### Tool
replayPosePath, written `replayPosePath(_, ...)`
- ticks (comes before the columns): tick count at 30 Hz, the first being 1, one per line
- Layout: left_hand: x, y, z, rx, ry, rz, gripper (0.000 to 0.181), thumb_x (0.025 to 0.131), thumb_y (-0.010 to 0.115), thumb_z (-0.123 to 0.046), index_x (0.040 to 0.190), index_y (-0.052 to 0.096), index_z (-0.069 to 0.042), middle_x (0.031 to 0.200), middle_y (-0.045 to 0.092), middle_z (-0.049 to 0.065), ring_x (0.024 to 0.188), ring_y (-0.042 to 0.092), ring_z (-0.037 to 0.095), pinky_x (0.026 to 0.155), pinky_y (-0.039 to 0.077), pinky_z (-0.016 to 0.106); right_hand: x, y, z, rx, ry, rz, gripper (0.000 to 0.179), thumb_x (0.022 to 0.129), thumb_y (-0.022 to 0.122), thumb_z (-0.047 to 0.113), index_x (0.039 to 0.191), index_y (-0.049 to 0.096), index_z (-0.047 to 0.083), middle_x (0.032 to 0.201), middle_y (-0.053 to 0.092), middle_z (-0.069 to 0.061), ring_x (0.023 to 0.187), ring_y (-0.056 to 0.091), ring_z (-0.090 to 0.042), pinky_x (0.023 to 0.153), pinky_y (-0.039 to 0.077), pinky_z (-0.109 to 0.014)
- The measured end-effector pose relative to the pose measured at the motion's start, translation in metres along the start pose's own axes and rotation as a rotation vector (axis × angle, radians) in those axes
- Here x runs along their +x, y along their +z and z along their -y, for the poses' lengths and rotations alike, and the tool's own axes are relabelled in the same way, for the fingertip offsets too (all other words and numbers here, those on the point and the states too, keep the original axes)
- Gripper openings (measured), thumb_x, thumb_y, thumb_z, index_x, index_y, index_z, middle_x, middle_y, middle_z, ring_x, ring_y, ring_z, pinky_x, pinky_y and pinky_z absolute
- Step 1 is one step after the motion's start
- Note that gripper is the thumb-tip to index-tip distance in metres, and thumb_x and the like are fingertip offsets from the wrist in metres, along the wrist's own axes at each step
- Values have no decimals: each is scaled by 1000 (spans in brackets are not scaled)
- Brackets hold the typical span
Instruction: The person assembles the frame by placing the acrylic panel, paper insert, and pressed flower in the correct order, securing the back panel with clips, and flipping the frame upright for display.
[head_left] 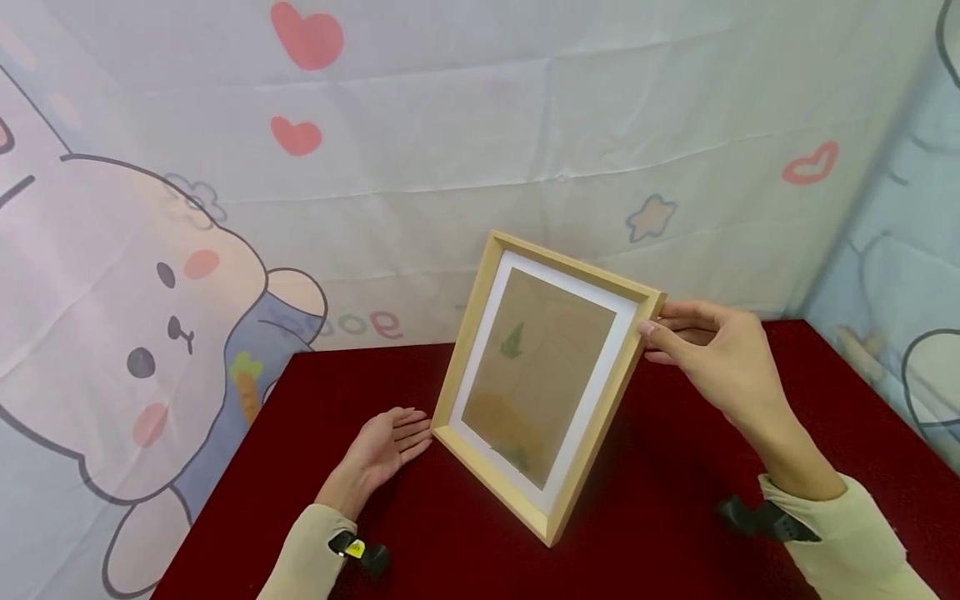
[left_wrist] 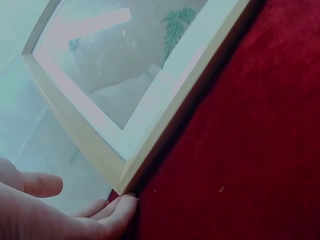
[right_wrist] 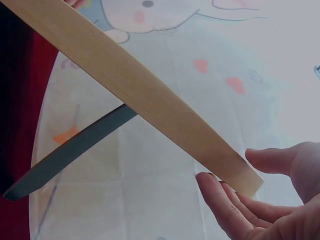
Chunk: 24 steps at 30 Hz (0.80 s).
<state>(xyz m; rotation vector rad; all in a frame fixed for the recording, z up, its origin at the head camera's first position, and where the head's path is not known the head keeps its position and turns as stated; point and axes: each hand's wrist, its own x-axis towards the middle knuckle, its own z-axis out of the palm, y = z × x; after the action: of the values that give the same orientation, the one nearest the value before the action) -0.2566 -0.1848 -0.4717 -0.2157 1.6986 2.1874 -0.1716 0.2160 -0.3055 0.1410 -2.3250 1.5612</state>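
Observation:
A light wooden picture frame [head_left: 491, 482] with a white mat stands tilted back over the red cloth. Its lower right corner points toward me. Behind the pane, a green leaf sprig [left_wrist: 176, 31] shows. In the right wrist view, a dark support leg [right_wrist: 75, 150] sticks out from the frame's back. My right hand [head_left: 726, 358] pinches the upper right corner, thumb on the front and fingers behind. At the lower left corner, my left hand [head_left: 381, 450] lies palm up, its straight fingertips right at the wood.
Red cloth [head_left: 660, 500] covers the table under the frame. A pale curtain [head_left: 450, 125] with hearts and a cartoon rabbit hangs close behind the table and along its right side. Each sleeve has a dark strapped device [head_left: 772, 521] at the wrist.

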Motion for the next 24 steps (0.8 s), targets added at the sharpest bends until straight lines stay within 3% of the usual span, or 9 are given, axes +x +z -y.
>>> replayPosePath(9, 2, 7, 1, -34, 25, -56, 50, 104, 36, -17, 143, 33, 15, 149, 36, 33, 141, 37, 45, 119, 32, 50, 3, 3, 1, -61, -40, -40, 45, 87, 75, 34, 116, 66, 1, 100, 70, -2, 80, 74, -5, 70, 60, -22)
replayPosePath(15, -7, 12, 3, -12, 33, -71, 47, 105, 33, -14, 141, 36, 16, 148, 36, 34, 139, 38, 44, 119, 33, 49, 12, -1, -2, -71, -18, -9, 46, 86, 75, 37, 116, 66, 3, 99, 71, 4, 80, 75, -7, 72, 60, -21)
replayPosePath(24, -29, 16, 9, 70, 35, -46, 45, 105, 33, -13, 139, 43, 15, 144, 41, 32, 136, 42, 43, 118, 36, 48, 37, -12, -12, 1, 19, 83, 52, 87, 74, 35, 127, 62, 4, 101, 69, 12, 84, 75, -8, 80, 59, -20)
